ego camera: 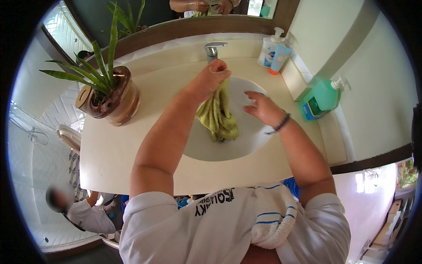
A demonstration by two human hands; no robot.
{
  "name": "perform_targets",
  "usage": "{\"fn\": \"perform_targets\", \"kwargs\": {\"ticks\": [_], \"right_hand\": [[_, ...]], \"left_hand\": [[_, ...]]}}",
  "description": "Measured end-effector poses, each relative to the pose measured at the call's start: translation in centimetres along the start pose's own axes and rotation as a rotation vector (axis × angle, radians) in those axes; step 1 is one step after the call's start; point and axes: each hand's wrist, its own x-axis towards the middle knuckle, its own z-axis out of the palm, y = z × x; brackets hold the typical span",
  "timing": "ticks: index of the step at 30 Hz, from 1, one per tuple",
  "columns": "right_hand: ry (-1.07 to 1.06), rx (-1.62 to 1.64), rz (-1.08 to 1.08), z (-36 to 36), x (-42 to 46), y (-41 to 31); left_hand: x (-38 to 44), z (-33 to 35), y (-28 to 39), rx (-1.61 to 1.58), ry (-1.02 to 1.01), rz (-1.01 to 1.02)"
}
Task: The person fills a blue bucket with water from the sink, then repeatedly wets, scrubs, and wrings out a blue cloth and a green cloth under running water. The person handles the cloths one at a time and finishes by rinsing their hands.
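Note:
My left hand [216,74] is closed on the upper end of a wet-looking yellow-green cloth [217,115], just in front of the chrome faucet [212,51]. The cloth hangs down into the white oval sink basin [201,148], its bunched lower end over the bowl. My right hand [262,107] is over the right side of the basin, fingers apart and holding nothing, a little away from the cloth. A dark beaded bracelet circles the right wrist. A white towel with blue stripes [273,214] lies over the front of my white shirt.
A potted plant [113,95] stands on the counter [108,158] at left. At back right are a white pump bottle [265,52] and a blue tube [280,57]; a green pump bottle [319,99] is further right. A mirror runs behind. Another person [89,214] is at lower left.

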Motion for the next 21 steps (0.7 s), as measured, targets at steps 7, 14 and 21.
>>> {"fn": "perform_targets", "kwargs": {"ticks": [7,14,21], "right_hand": [[-0.228,0.851,0.444,7.8,8.8,2.1],[-0.238,1.019,0.290,3.9,12.1,3.1],[-0.466,-0.302,0.099,7.6,11.2,8.6]], "left_hand": [[-1.2,-3.2,-2.2,0.331,0.008,-0.098],[-0.3,-6.4,-12.5,0.670,-0.170,-0.450],[0.0,-7.2,-19.9,-0.596,0.106,-0.438]]}}
